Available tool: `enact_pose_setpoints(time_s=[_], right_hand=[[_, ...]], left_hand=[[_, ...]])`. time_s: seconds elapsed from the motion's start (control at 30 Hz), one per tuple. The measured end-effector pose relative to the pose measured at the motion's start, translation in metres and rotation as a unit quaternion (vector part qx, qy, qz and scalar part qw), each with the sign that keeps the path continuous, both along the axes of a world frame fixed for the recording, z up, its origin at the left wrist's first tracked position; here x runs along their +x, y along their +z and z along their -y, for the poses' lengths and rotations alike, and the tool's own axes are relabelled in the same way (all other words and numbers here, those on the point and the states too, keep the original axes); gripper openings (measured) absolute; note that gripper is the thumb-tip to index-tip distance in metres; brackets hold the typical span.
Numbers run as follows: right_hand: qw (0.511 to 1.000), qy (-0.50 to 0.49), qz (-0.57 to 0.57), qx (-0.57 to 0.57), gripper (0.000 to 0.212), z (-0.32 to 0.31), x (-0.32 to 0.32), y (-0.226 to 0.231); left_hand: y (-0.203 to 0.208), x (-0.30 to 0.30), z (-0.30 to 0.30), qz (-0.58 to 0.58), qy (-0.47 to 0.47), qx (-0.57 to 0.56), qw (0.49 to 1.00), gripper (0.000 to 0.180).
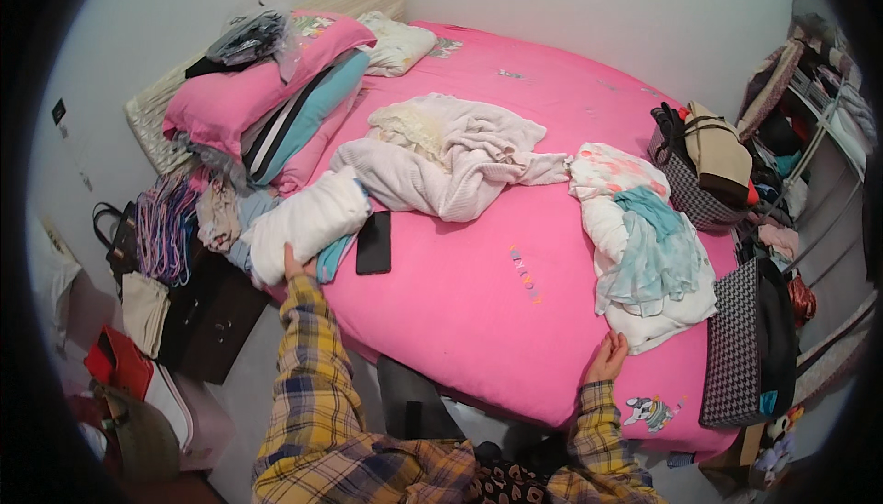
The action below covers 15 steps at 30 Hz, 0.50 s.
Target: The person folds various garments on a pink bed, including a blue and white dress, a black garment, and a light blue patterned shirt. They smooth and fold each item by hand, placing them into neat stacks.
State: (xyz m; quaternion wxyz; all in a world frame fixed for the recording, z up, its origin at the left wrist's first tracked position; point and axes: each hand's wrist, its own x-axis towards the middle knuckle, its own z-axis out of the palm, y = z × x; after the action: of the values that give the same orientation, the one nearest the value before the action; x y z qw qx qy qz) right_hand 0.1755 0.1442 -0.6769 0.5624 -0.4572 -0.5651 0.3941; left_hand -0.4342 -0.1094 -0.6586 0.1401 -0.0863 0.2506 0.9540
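My left hand point(296, 263) holds the lower end of a thick white folded cloth point(311, 221) at the bed's left edge; some of its fingers are hidden. A turquoise cloth point(334, 258) shows beneath that bundle. On the right, my right hand point(607, 357) is open, its fingers loosely curled beside the lower edge of a white garment point(664, 325). A sheer pale-teal scarf point(651, 251) lies crumpled over this garment. Just above sits a white cloth with pink-orange blotches point(618, 171).
A black phone point(373, 243) lies on the pink bedsheet point(460, 292). Behind it spreads a crumpled pale-pink knit point(451, 173). Stacked pillows point(230, 104) rise at the far left, with bundled hangers point(167, 228) below. Houndstooth storage boxes point(733, 338) and a clothes rack point(814, 145) stand right.
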Motion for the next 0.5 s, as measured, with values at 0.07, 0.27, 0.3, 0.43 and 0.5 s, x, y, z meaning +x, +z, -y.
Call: enact_pose_setpoints(time_s=[0.07,0.27,0.3,0.43,0.5], right_hand=[[0.999,-0.018,0.050,0.011,0.045,0.002,0.011,-0.001],[0.998,0.033,0.013,-0.043,0.058,-0.008,0.004,0.012],[0.996,-0.007,0.090,0.003,0.060,-0.017,0.005,0.025],[0.857,-0.165,0.379,0.308,0.064,-0.067,-0.003,0.104],[0.835,-0.165,0.446,0.276,0.054,-0.094,-0.005,0.117]], left_hand=[[-0.017,0.004,-0.002,-0.067,0.028,0.001,0.997,0.058],[-0.002,0.035,0.015,-0.098,0.031,-0.085,0.991,0.064],[-0.002,0.042,0.020,-0.088,0.016,-0.075,0.993,0.064],[-0.042,0.105,0.059,-0.039,-0.008,-0.074,0.996,0.045],[-0.056,0.178,0.058,-0.088,-0.072,-0.096,0.989,0.023]])
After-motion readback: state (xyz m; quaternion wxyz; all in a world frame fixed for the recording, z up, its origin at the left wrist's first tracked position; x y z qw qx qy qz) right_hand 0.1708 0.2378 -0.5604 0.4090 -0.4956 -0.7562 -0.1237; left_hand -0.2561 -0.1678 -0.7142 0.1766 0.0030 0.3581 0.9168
